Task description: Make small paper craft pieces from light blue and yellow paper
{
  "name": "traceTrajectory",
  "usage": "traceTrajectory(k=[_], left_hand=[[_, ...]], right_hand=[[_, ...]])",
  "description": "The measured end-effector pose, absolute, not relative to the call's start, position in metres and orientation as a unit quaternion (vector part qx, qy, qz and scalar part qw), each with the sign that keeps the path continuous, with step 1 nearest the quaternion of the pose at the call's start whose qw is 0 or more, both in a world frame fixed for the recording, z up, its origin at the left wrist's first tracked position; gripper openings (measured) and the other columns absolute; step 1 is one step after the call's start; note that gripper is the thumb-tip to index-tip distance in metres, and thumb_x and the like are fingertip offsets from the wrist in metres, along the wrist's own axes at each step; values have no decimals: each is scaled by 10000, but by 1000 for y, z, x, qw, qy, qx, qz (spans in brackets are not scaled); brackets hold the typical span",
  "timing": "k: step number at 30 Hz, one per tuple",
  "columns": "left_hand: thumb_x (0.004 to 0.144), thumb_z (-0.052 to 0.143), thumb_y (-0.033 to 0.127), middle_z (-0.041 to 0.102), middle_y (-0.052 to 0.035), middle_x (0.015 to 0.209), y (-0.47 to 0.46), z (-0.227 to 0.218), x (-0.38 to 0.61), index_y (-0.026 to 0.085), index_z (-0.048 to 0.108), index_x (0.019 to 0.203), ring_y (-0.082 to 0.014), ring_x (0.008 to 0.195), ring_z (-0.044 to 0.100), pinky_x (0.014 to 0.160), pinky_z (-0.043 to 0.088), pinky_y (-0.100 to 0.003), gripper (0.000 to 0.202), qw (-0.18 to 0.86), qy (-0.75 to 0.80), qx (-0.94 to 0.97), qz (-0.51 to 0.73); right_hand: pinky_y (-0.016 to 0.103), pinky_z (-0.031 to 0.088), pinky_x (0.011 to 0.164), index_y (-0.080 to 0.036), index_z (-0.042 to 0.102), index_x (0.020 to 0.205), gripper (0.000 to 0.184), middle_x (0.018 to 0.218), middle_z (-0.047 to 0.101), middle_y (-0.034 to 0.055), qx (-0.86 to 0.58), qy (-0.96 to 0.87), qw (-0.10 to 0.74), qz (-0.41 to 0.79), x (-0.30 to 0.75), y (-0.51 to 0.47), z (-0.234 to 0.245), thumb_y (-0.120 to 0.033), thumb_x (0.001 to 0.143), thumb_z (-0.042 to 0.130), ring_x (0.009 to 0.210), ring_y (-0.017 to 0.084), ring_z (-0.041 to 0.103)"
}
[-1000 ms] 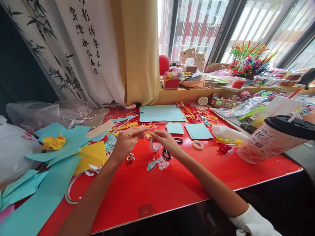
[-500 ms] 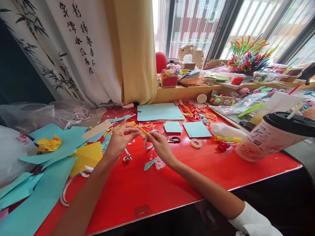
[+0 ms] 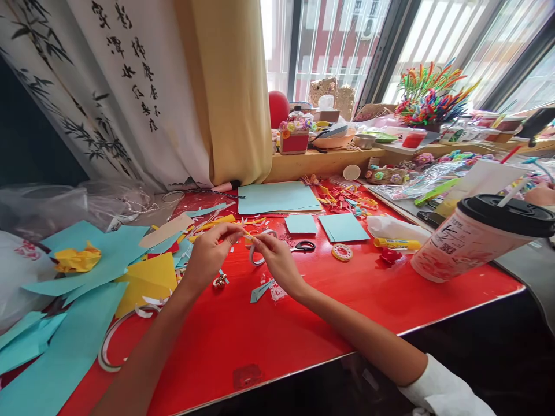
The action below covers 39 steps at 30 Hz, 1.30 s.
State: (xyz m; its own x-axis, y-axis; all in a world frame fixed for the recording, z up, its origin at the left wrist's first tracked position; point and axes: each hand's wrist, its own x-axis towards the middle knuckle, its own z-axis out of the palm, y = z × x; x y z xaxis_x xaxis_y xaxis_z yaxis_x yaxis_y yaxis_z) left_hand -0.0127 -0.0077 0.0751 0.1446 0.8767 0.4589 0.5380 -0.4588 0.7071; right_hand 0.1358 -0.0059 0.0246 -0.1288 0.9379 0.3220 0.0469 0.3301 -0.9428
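Note:
Between my two hands, above the red table (image 3: pixel 312 323), is a thin yellow paper strip (image 3: pixel 247 236). My left hand (image 3: pixel 212 254) pinches its left end with thumb and forefinger. The fingertips of my right hand (image 3: pixel 280 260) are closed on the other end. Just behind the right fingers stands a roll of white tape (image 3: pixel 252 256), partly hidden by them. Small bells (image 3: pixel 220 282) lie below the left hand, and a folded blue paper piece (image 3: pixel 261 291) lies below the right. Black-handled scissors (image 3: pixel 306 246) are to the right of my right hand.
Blue sheets (image 3: pixel 82 335), yellow paper (image 3: pixel 147 283) and a large tape roll (image 3: pixel 108 346) crowd the left. Stacked blue paper (image 3: pixel 277 197) and blue squares (image 3: pixel 344 227) lie behind. A glue stick (image 3: pixel 396 244) and a lidded cup (image 3: pixel 468 242) stand right; another person's hand (image 3: pixel 541 193) shows far right.
My fingers have shifted slightly along the yellow strip, and less of it shows now. The whole view has moved a little, so things sit slightly farther left.

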Motion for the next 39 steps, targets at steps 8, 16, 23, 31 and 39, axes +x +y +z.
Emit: traceTrajectory(k=[8, 16, 23, 31, 39], left_hand=[[793, 540, 371, 656, -19, 1000, -10, 72, -11, 240, 646, 946, -185, 959, 580, 843, 442, -283, 228, 186, 474, 741, 437], [763, 561, 412, 659, -34, 940, -9, 71, -9, 211, 623, 911, -181, 851, 608, 739, 481, -275, 257, 191, 484, 741, 425], [779, 550, 365, 663, -18, 923, -9, 71, -9, 218, 636, 884, -167, 856, 602, 735, 467, -250, 201, 154, 497, 738, 429], [774, 555, 329, 671, -10, 875, -10, 69, -4, 208, 644, 849, -151, 799, 607, 723, 466, -234, 168, 169, 502, 725, 441], [791, 513, 274, 664, -13, 875, -13, 66, 2, 192, 623, 867, -151, 815, 604, 748, 466, -244, 157, 160, 514, 705, 462]], right_hand=[[279, 424, 753, -187, 616, 948, 277, 869, 616, 39, -392, -614, 536, 426, 134, -5, 24, -368, 862, 425, 816, 149, 563], [301, 439, 783, -196, 623, 974, 281, 893, 632, 43, -379, -598, 542, 452, 135, -5, 22, -370, 863, 433, 855, 161, 582], [309, 431, 817, -190, 623, 983, 282, 884, 632, 45, -371, -594, 548, 457, 135, -5, 22, -362, 866, 433, 867, 158, 580], [324, 438, 830, -198, 636, 987, 282, 926, 639, 49, -367, -587, 550, 467, 134, -4, 22, -368, 860, 450, 881, 168, 590], [332, 452, 838, -165, 653, 951, 302, 882, 633, 62, -354, -573, 555, 489, 134, -5, 25, -383, 844, 474, 872, 177, 596]])
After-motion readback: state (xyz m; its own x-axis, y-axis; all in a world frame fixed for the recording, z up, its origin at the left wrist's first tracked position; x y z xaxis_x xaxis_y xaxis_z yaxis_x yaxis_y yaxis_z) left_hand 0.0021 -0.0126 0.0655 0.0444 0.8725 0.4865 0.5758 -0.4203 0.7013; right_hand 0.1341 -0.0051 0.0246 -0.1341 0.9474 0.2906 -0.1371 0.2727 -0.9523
